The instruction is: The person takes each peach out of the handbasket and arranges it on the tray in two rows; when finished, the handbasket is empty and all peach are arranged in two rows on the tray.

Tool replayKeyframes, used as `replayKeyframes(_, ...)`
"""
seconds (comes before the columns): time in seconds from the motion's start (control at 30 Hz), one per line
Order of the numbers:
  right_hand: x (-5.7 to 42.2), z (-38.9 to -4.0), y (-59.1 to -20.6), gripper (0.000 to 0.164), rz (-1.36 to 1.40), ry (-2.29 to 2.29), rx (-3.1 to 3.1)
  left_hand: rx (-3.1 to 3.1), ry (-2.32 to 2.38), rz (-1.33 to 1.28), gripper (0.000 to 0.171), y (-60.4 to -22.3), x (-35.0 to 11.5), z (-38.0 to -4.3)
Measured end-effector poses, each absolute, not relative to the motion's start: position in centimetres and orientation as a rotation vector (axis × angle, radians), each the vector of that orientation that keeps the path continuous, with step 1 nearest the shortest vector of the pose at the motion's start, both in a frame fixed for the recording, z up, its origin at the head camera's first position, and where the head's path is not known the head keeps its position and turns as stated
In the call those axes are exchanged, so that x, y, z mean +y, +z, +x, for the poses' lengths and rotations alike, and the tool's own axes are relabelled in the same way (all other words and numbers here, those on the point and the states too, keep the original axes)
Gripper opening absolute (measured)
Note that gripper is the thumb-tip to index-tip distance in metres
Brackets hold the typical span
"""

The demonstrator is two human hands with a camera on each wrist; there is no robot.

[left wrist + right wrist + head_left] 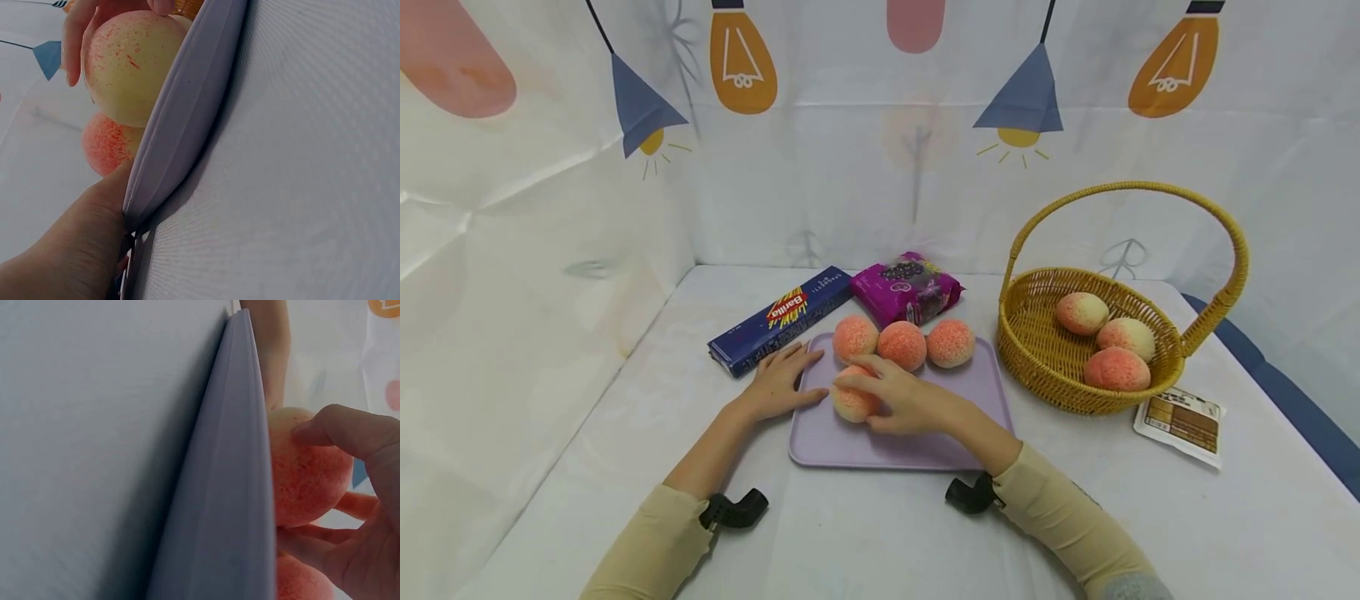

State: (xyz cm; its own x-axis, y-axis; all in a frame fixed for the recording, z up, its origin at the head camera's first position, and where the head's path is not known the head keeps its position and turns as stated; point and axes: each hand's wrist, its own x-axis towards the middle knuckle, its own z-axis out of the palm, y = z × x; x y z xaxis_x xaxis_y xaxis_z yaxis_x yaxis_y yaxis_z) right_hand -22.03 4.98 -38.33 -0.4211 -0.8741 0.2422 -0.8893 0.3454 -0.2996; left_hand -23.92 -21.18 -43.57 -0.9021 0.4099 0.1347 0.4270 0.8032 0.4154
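Head view: right hand (910,403) is gripping a peach (852,403) left on the tray (827,446); three far peaches (902,346) are already lying there, three remaining in the basket (1037,375), right; unclenched left hand (777,386) is touching the tray.

Right hand: it (386,481) gripped a peach, thumb on the paler part, other fingers round the redder side.
Peach: this one (315,478) was partly hidden by the tray's edge.
Second peach: it (306,584) showed below the fingers, cut by the frame.
Tray: its pale purple side (215,487) ran top to bottom.
Left arm: bare skin (272,350) showed above the gripped peach.
Table: white cloth (94,437) filled the left.
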Motion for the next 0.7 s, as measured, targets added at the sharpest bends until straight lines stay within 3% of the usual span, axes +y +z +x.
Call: replayKeyframes(0.7,7.5,-23.1,-35.1,0.036,1.425,0.824,-2.317,-2.939,-0.709,-0.689,0.074,-43.7,-21.2,-23.9)
